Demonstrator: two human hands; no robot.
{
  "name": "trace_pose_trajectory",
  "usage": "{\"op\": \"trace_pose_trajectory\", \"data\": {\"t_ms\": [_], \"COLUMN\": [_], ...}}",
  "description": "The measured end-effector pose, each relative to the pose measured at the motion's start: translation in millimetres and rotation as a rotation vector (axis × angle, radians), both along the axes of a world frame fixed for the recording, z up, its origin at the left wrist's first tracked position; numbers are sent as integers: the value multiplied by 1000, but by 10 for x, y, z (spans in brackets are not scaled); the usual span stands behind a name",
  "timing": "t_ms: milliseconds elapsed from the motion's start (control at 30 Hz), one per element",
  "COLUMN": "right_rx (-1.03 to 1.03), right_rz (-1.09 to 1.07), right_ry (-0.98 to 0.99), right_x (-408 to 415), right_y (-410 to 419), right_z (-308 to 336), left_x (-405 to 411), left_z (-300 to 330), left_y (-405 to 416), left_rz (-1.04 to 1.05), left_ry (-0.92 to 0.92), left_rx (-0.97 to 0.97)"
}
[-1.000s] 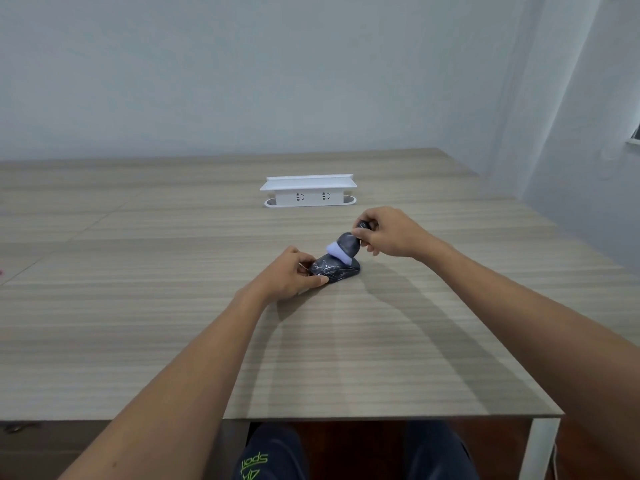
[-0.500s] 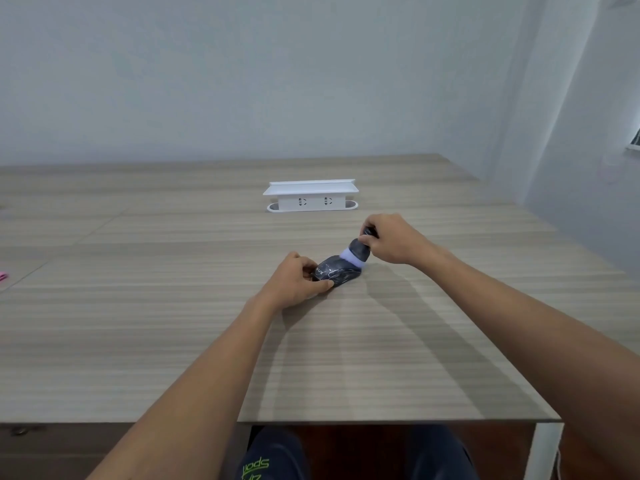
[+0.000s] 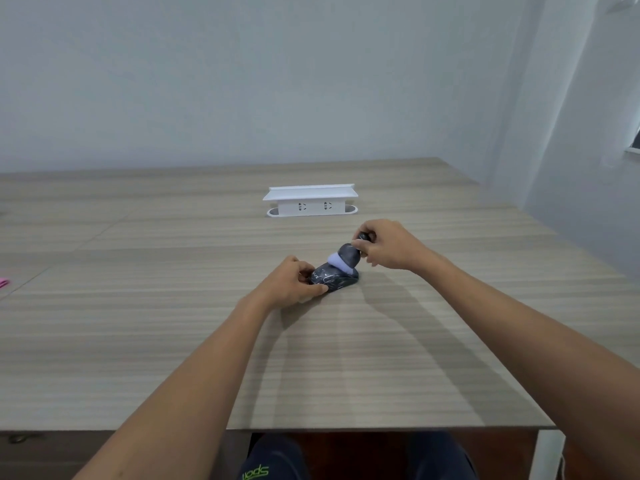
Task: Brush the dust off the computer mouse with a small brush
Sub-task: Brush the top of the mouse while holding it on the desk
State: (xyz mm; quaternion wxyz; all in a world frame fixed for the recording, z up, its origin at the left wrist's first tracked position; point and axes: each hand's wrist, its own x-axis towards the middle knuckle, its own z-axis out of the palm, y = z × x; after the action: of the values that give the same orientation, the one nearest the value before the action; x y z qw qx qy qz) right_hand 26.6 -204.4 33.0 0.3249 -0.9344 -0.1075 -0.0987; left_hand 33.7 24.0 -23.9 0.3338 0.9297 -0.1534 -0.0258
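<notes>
mouse (image 3: 333,278): dark, on table (image 3: 173,341)
L hand (image 3: 289,285): grips mouse's near end
R hand (image 3: 388,244): pinches brush (image 3: 346,258) handle, pale bristles on mouse top
bkgd: white socket box (image 3: 310,200) behind

I'm seeing the mouse (image 3: 333,278), dark and glossy with pale markings, lying flat on the table (image 3: 138,341), mid-width and right of centre. The brush (image 3: 344,259), grey-bodied with a pale lilac tuft, is tilting down, its tuft resting on the mouse's far end.
</notes>
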Motion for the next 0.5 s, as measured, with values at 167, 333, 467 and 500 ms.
{"op": "trace_pose_trajectory", "data": {"t_ms": [167, 333, 467, 500], "right_rx": [-113, -119, -87, -123], "right_rz": [-23, -12, 33, 25], "right_ry": [-43, -58, -60, -64], "right_x": [40, 60, 48, 45], "right_y": [-31, -42, 3, -11], "right_z": [2, -39, -3, -6], "left_x": [58, 94, 163, 176], "left_z": [41, 51, 81, 87], "left_y": [46, 84, 114, 116], "left_rz": [-72, -120, -173, -183], "left_ry": [34, 46, 51, 52], "left_rx": [69, 96, 155, 171]}}
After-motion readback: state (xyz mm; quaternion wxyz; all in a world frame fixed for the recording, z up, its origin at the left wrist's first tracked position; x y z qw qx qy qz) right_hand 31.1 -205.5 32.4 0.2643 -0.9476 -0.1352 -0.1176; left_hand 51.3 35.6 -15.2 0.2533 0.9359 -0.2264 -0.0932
